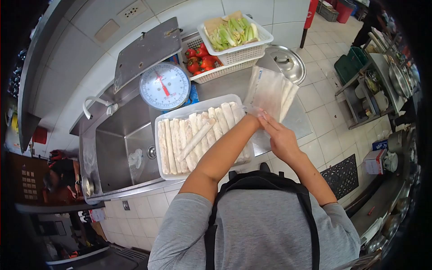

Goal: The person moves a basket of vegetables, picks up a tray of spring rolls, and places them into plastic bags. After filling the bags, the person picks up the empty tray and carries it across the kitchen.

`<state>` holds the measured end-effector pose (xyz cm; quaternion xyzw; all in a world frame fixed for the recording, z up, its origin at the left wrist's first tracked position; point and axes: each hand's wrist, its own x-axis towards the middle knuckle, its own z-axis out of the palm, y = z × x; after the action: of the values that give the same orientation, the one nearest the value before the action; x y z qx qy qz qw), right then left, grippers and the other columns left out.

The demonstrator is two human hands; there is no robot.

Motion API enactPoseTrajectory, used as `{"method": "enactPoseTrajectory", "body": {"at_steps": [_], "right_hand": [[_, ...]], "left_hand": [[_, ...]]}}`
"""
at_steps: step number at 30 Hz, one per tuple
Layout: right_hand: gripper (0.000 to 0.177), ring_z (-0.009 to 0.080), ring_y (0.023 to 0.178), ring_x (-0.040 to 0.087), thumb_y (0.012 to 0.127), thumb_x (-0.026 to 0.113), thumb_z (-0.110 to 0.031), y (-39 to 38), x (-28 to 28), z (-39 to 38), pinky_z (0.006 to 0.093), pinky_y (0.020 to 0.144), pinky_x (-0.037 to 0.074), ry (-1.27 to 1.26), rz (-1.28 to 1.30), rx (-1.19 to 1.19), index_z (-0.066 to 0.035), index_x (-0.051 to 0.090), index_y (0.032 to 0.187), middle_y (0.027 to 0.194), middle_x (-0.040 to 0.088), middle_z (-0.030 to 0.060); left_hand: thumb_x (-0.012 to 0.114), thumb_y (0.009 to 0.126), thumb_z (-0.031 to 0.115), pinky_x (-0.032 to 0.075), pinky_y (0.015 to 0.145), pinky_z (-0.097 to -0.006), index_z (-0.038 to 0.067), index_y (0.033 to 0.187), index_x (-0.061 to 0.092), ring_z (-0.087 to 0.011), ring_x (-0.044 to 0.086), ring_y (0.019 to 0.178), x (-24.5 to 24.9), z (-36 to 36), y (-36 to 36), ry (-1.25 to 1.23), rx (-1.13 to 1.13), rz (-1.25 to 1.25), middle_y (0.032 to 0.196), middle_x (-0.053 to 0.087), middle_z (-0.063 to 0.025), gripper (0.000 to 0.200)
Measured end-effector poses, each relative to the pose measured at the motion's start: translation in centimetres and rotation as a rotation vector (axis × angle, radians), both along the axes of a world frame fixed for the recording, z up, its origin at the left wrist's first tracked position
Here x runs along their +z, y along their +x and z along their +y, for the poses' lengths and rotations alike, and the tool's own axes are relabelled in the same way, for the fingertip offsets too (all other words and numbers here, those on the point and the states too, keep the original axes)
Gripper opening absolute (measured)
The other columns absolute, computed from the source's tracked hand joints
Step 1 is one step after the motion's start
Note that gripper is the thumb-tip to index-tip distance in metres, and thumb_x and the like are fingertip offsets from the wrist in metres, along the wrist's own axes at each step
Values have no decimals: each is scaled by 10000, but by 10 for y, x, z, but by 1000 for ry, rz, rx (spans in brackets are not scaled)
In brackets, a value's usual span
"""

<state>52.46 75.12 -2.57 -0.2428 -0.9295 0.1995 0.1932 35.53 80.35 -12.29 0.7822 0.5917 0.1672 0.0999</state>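
Observation:
A clear plastic bag point(265, 87) with several long, pale rolls inside lies on the steel counter. My left hand point(254, 112) is closed on the gathered near end of this bag; its fingers are partly covered. My right hand point(282, 138) meets it there, fingers together and pinching the bag's plastic. Left of my hands, a translucent plastic tub point(160, 148) holds rows of the same white-dusted rolls point(186, 144), with one roll point(196, 140) lying slantwise on top.
A dial scale point(165, 86) stands behind the tub, beside a steel sink point(121, 153) with a faucet point(96, 106). Red peppers point(198, 60) and cut green vegetables point(234, 33) fill stacked white baskets. A round metal lid point(294, 63) sits behind the bag. Shelves point(382, 81) stand at right.

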Motion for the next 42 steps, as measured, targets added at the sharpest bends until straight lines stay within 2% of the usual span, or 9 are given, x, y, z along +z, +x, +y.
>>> {"method": "enactPoseTrajectory", "body": {"at_steps": [5,8,10,12,16,18,24,33,42], "right_hand": [[832,319,1136,621,677,537,146,-4,14,-5,375,804,556,7,49,-36,-187,485,1437,1543,381,126],[734,308,880,682,718,590,82,-5,24,-8,366,692,554,-26,89,-52,-201,548,1394,1479,456,161],[665,267,754,649,731,612,62,-5,31,-11,343,644,532,55,176,-92,-183,593,1348,1406,510,154],[538,212,597,556,747,637,37,-13,34,-17,306,570,487,77,290,-121,-156,664,1249,1263,581,126],[497,244,766,583,743,650,26,-49,9,-29,351,687,500,17,322,207,-130,663,1214,1253,586,120],[504,275,956,598,742,664,8,-75,0,-38,383,824,503,41,228,420,-110,640,1232,1282,572,127],[623,370,1429,295,788,723,-137,-120,-31,-45,517,1182,212,124,-97,474,-76,516,1372,1463,453,146],[603,368,1425,310,793,738,-180,-130,-44,-41,566,1199,101,76,-214,538,-99,538,1356,1471,449,142],[564,358,1403,349,772,753,-167,-129,-47,-41,558,1198,126,82,-149,531,-111,574,1304,1446,477,137]], "left_hand": [[599,890,362,427,1038,-423,88,1163,675,-328,573,1183,92,-52,1,-654,68,25,1255,640,-136,395],[662,869,189,429,1040,-415,85,1174,672,-345,569,1180,90,-122,-32,0,16,-279,1256,640,-135,322],[674,844,73,439,1021,-428,72,1204,655,-353,556,1183,108,-174,-60,-42,310,-495,1257,627,-138,361],[690,843,118,444,1009,-438,68,1230,638,-348,558,1176,108,-217,-85,180,611,-218,1246,627,-141,394],[722,823,151,442,1006,-439,67,1279,607,-371,561,1155,84,-259,-87,-26,762,-104,1248,626,-172,477],[735,790,142,460,952,-461,41,1263,596,-386,564,1108,76,-266,-96,155,743,-142,1231,614,-191,503],[759,772,175,407,964,-470,-12,1373,450,-377,505,1143,70,-290,-134,109,1189,235,1280,530,-203,700],[784,698,144,367,978,-464,-4,1214,547,-367,465,1128,61,-265,-154,184,1376,124,1189,509,-198,587],[760,732,147,467,923,-480,44,1297,489,-406,552,1076,64,-258,-126,-44,1230,-16,1146,580,-218,635]]}}
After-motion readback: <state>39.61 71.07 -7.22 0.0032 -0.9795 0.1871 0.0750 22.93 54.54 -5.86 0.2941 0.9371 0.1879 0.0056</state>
